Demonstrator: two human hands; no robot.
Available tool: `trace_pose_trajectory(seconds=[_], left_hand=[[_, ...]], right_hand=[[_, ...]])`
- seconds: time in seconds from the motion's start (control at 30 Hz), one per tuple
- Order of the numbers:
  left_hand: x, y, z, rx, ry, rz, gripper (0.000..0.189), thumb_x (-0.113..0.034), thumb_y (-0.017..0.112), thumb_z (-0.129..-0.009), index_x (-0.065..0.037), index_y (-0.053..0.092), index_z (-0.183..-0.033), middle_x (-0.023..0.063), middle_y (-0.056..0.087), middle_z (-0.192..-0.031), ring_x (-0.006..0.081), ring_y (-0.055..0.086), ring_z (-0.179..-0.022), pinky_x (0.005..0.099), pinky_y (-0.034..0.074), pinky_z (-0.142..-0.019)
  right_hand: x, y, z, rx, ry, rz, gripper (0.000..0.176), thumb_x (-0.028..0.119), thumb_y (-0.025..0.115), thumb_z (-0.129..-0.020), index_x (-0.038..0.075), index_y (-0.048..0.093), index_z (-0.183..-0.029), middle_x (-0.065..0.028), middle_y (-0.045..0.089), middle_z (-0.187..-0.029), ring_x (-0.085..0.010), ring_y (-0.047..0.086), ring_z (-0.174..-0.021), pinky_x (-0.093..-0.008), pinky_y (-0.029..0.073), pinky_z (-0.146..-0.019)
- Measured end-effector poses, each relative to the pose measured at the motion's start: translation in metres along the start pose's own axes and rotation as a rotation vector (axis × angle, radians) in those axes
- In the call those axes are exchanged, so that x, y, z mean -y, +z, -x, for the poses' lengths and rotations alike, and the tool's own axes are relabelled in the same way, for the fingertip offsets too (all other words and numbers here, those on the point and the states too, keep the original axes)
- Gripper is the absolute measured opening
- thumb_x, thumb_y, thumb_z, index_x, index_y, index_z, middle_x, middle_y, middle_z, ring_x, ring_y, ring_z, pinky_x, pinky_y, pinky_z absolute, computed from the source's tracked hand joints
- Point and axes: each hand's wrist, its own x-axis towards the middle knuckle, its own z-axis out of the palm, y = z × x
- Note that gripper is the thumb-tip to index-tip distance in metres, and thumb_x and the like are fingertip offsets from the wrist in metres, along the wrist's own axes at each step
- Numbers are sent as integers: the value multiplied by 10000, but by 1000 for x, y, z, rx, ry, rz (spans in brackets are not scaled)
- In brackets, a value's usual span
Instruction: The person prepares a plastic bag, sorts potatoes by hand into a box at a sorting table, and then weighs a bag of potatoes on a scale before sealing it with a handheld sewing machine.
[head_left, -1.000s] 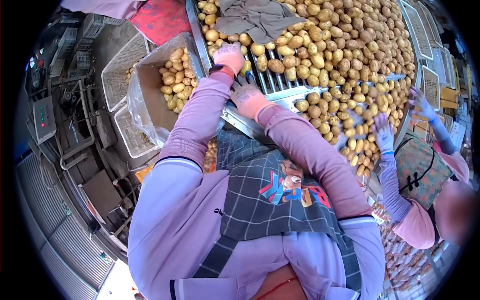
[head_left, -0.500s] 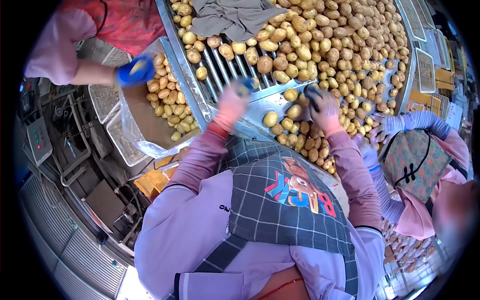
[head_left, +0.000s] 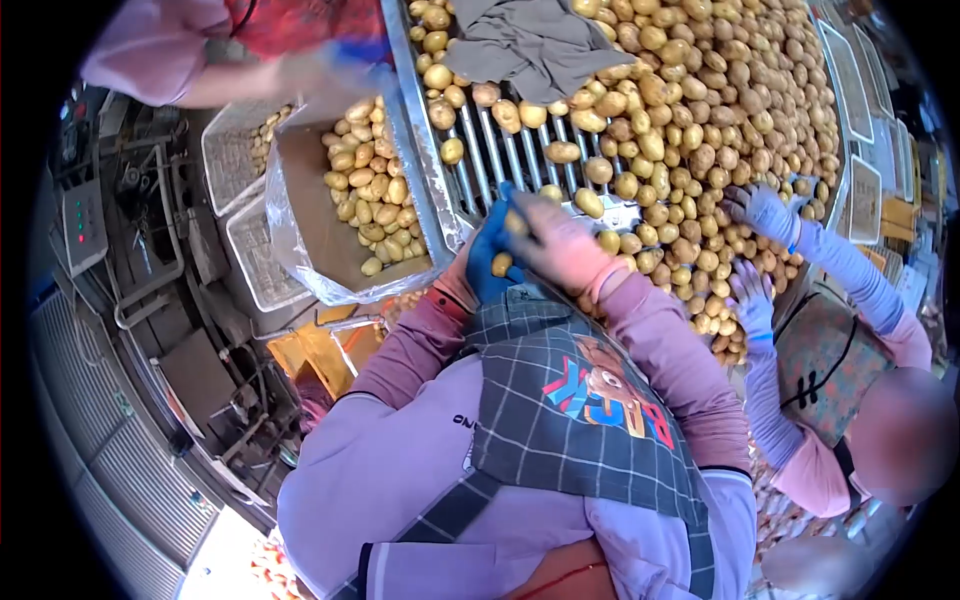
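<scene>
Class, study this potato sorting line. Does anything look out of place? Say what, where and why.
A grey cloth lies crumpled on the potatoes at the far end of the rollers, the only thing there that is not a potato. Nothing else stands out.

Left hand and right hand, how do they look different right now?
The left hand shows its blue glove palm, curled round a potato; the right hand shows its pink glove back. The left hand is partly hidden, the right hand in full view. Both are gloved and meet at the roller table's near edge.
</scene>
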Motion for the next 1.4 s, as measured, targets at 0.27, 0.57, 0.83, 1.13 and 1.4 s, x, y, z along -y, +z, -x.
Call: trace_pose_trajectory(seconds=[0.27,0.57,0.83,1.13,1.4], left_hand=[[-64,-72,67,188,278,1003,704,-550,547,-894,-47,427,-1373,12,442,-889,88,415,-650,203,391,-535],[24,-85,176,-133,282,1096,451,-485,477,-948,-74,575,-1105,25,527,-833,107,437,-601,213,358,-471],[211,-290,403,-1729,329,98,381,-373,579,-893,-56,644,-1093,85,662,-977,212,617,-870,330,503,-779],[100,-122,200,-638,81,-878,408,-353,609,-867,-25,636,-1107,173,670,-974,305,633,-930,372,483,-842],[35,-31,158,-338,86,-1308,320,-246,666,-829,-42,645,-1076,176,660,-1016,318,628,-973,382,490,-871]], right_hand=[[6,11,-149,-183,-133,382,323,146,569,-840,61,585,-1151,-157,644,-1000,-349,618,-877,-462,485,-807],[-22,61,-255,99,-20,731,220,108,451,-850,53,589,-1013,-175,675,-871,-351,664,-801,-465,529,-704],[-32,77,-133,75,18,477,405,277,716,-748,112,595,-1097,-153,635,-998,-345,628,-921,-437,508,-778],[102,94,-101,3,108,-917,448,134,512,-966,-10,411,-1377,-119,551,-1265,-189,541,-1131,-297,409,-999],[-53,77,17,94,-204,369,526,262,546,-877,120,441,-1373,-159,413,-1430,-386,361,-1320,-521,224,-1122]])
